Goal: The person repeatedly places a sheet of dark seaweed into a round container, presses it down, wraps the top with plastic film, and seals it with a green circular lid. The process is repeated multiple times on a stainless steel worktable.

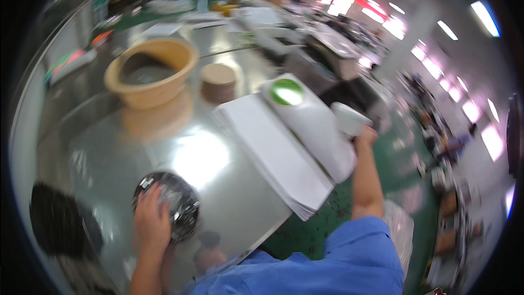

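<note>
My left hand (152, 219) lies over a round black object (186, 203) with shiny clear plastic on it, on the metal tabletop (245, 196). Its fingers are spread across the top, with the thumb apart. Out at the table's right side, my right hand (365, 136) grips the lower corner of a white, flat-faced piece (348, 115), blurred; its material is unclear. Between my hands lies a stack of white sheets (274, 151). Beside that stack is a curved white sheet (313, 133) bearing a glossy green disc (286, 91).
A tan plastic basin (143, 97) with something dark inside stands at the back left. Next to it is a stack of brown discs (218, 84). Grey bins (305, 67) stand beyond the sheets. Green floor (303, 233) shows past the table edge. A person (456, 143) is far right.
</note>
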{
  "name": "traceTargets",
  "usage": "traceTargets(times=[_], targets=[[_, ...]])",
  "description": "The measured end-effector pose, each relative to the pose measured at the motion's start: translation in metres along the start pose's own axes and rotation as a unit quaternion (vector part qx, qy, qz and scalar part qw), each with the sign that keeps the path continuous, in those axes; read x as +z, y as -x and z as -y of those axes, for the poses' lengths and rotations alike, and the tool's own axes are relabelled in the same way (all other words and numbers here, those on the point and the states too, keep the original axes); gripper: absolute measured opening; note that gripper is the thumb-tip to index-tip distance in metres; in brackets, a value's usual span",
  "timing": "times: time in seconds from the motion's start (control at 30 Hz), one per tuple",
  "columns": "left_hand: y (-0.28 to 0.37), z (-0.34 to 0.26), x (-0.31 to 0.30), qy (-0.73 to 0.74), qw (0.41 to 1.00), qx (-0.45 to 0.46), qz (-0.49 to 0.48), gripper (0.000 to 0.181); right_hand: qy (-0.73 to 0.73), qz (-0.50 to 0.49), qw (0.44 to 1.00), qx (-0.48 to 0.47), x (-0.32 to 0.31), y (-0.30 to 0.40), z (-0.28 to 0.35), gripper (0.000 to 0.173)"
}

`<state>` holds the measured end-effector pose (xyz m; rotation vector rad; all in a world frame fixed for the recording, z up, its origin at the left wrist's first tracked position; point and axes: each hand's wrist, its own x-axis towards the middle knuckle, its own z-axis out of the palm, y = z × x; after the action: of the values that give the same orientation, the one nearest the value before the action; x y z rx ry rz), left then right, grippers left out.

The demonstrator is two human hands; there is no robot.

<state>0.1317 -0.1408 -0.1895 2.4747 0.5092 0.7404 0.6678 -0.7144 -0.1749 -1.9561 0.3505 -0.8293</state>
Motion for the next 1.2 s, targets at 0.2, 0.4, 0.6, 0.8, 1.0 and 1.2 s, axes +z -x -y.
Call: traceTargets(times=[0.2,0.4,0.6,0.8,1.0,1.2], targets=[[-0.008,-0.006,-0.002,0.022,1.0,-0.001,-0.009,0.035,-0.346,0.304,0.886,0.057,-0.025,0.141,0.116,0.047],[0.0,0.0,-0.01,0.021,0.999,0.007,-0.049,0.037,-0.102,0.685,0.689,-0.212,-0.008,0.415,0.191,0.064],[0.005,0.002,-0.015,0.133,0.985,-0.105,-0.019,0.065,-0.043,0.608,0.542,-0.578,-0.004,0.523,0.252,0.084],[0.005,0.01,0.001,0.177,0.975,-0.084,-0.109,0.091,0.046,0.569,0.495,-0.655,-0.009,0.53,0.263,0.081],[0.004,0.014,0.0,0.17,0.979,-0.075,-0.085,0.099,-0.013,0.677,0.508,-0.533,0.001,0.526,0.301,0.074],[0.001,0.003,-0.032,0.311,0.939,-0.145,0.032,0.095,-0.005,0.621,0.571,-0.538,0.048,0.565,0.272,0.074]])
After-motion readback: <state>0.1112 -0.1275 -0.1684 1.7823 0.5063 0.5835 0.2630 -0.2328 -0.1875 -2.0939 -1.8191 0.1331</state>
